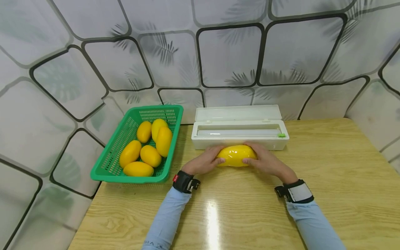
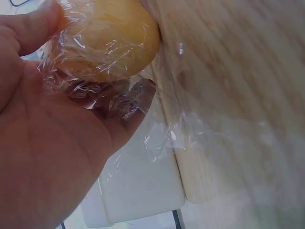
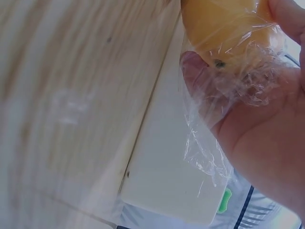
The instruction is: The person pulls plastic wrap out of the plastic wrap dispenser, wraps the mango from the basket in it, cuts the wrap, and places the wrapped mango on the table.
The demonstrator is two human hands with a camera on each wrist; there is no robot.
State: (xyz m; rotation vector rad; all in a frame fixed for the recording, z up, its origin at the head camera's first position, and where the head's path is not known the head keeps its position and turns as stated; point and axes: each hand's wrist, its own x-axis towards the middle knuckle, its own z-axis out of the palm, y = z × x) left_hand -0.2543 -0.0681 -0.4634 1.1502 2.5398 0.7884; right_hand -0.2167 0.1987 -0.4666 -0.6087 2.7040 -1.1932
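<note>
Both hands hold a yellow mango (image 1: 236, 155) wrapped in clear cling film, just in front of a white film dispenser (image 1: 240, 142). At the mango's left end is my left hand (image 1: 204, 160), thumb on the near side and fingers behind. The right hand (image 1: 268, 161) grips the other end the same way. Crinkled cling film (image 2: 109, 95) bunches against the left palm, with a loose flap hanging past the fingers. More loose film (image 3: 205, 148) hangs under the right hand, and a dark stem spot shows on the mango there.
A green plastic basket (image 1: 97, 170) with several unwrapped mangoes stands on the left of the wooden table (image 1: 250, 215). The dispenser's lid (image 1: 239, 113) is raised, showing the film roll (image 1: 239, 132); a green slider (image 1: 281, 135) sits at its right end. A patterned curtain (image 1: 231, 55) hangs behind.
</note>
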